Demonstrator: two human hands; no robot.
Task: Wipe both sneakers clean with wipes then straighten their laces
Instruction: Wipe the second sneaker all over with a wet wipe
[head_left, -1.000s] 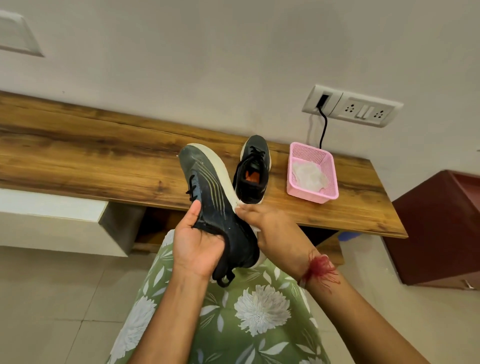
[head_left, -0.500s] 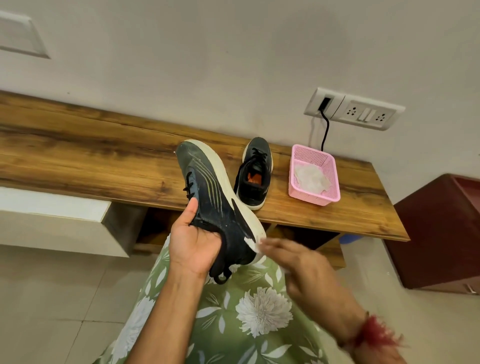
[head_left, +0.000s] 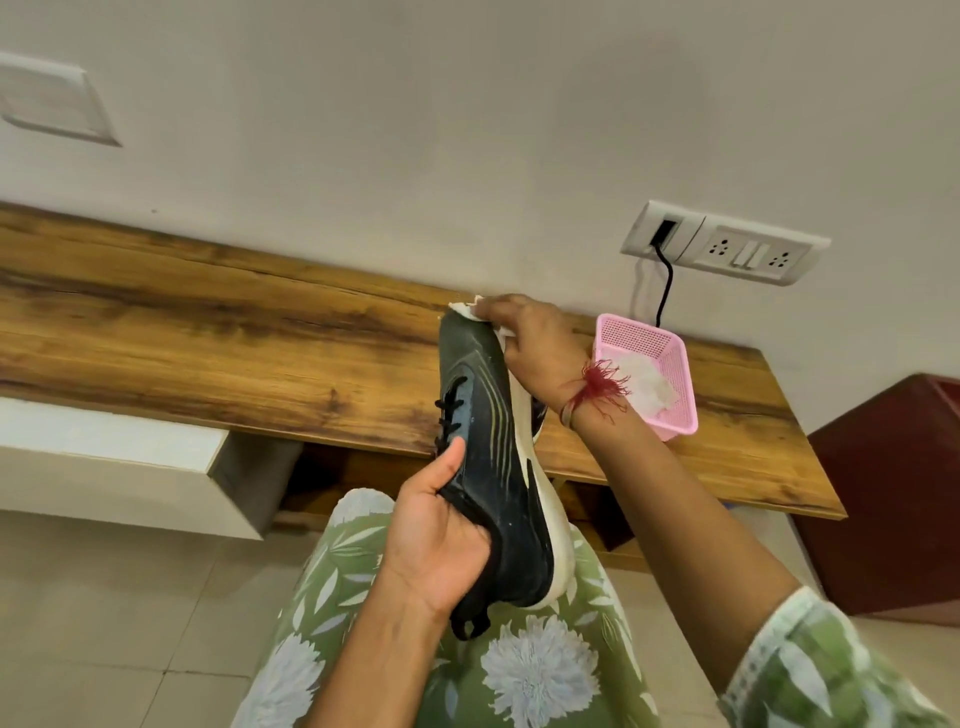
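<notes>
Wall (head_left: 467, 130): plain, pale, behind everything. A white switch plate (head_left: 49, 98) sits upper left on it.

Worktop (head_left: 208, 353): long wooden slab fixed against the wall, running left to right. A white block (head_left: 119, 462) hangs under its left part.

Floor (head_left: 104, 597): pale tiles. A dark red cabinet (head_left: 893, 493) stands at the right edge, beside the worktop end.

Lap: green cloth with white flowers (head_left: 540, 670), bottom centre, under the shoe.

Sneaker (head_left: 488, 467): black upper, pale stripes on the side, white sole facing right. Held in the air above the lap and in front of the worktop edge, toe up and away, heel down near the lap. Black laces (head_left: 449, 410) show on its left side, loose-looking loops.

Left hand (head_left: 441, 535): clenched on the heel end of the sneaker, thumb lying up along the side next to the laces.

Right hand (head_left: 535, 348): grasping a white wipe (head_left: 470, 310) and pressing it on the toe tip and front of the sole. Red thread (head_left: 597, 384) tied at that wrist.

Second sneaker (head_left: 540, 415): on the worktop, almost wholly hidden behind the right wrist; only a dark sliver shows.

Pink basket (head_left: 670, 384): on the worktop, right of the hands, with white wipes (head_left: 649, 384) inside.

Socket panel (head_left: 727, 249): on the wall above the basket, a black cable (head_left: 665, 291) plugged in and dropping behind the basket.
</notes>
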